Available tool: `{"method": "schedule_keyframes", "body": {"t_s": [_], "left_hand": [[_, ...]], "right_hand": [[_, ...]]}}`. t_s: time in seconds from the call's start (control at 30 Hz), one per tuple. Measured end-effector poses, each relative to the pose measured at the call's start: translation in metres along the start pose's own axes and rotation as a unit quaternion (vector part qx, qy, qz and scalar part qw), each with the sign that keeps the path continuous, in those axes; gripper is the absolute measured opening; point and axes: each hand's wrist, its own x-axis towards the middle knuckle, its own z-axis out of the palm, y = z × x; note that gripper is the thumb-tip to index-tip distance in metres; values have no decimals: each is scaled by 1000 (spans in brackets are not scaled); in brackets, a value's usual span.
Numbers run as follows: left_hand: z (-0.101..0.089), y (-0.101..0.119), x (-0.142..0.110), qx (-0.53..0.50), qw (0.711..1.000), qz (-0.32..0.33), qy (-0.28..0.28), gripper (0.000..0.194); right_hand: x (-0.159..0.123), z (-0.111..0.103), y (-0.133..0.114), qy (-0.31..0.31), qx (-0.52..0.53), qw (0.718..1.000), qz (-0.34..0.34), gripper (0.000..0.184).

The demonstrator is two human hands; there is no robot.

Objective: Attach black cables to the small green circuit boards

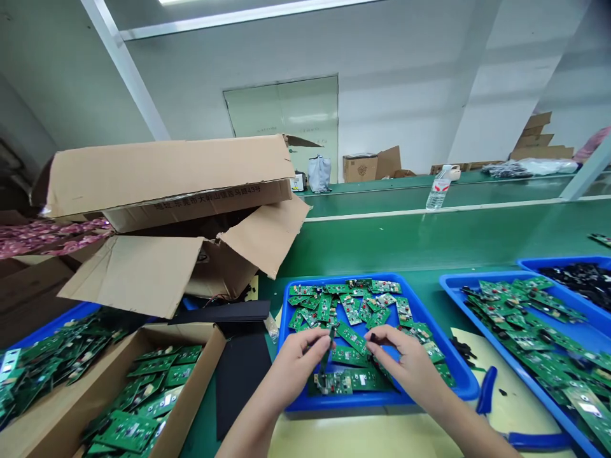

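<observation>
My left hand [305,357] pinches a green circuit board [326,356], held edge-on over the front of a blue tray [377,402]. To its right, my right hand [398,356] has thumb and fingertips pressed together on a small black part [373,338], whose exact kind I cannot make out. The two hands are apart, with a gap between the board and the black part. Many loose green circuit boards [352,310] lie in the tray beneath and behind both hands.
At left stand a cardboard box of boards [210,356], black foam sheets [241,381] and large open cartons [172,175]. On the right are blue-handled cutters [487,391], small black pieces [462,350] and another blue tray of boards [453,286]. A water bottle [436,189] stands behind.
</observation>
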Motion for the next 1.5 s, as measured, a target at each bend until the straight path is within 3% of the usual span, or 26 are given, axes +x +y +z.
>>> {"method": "schedule_keyframes", "body": {"t_s": [0.1,0.2,0.43,0.63,0.8,1.0,1.07,1.33,1.5], "left_hand": [[5,-1,3,-238,968,-76,8,36],[12,-1,3,-362,923,-126,26,33],[23,7,-3,-418,893,-163,25,27],[28,5,-3,-394,908,-145,-7,38],[32,3,-7,-308,947,-89,-17,33],[38,10,-11,-221,974,-49,18,25],[39,11,-10,-195,980,-38,19,22],[37,9,-11,-136,989,-49,-7,26],[36,9,-17,-182,977,-93,-62,38]], "right_hand": [[-4,3,0,-3,8,1000,12,20],[-6,2,-2,9,1,1000,20,24],[-9,-8,-5,135,-7,991,-13,24],[-21,-15,-8,196,24,980,-34,27],[-21,-16,-21,151,31,986,-66,32],[-21,-3,-26,-8,24,992,-122,42],[-23,0,-25,-36,23,991,-130,42],[-24,-1,-26,-61,34,990,-119,36],[-20,-11,-32,-70,62,983,-158,36]]}}
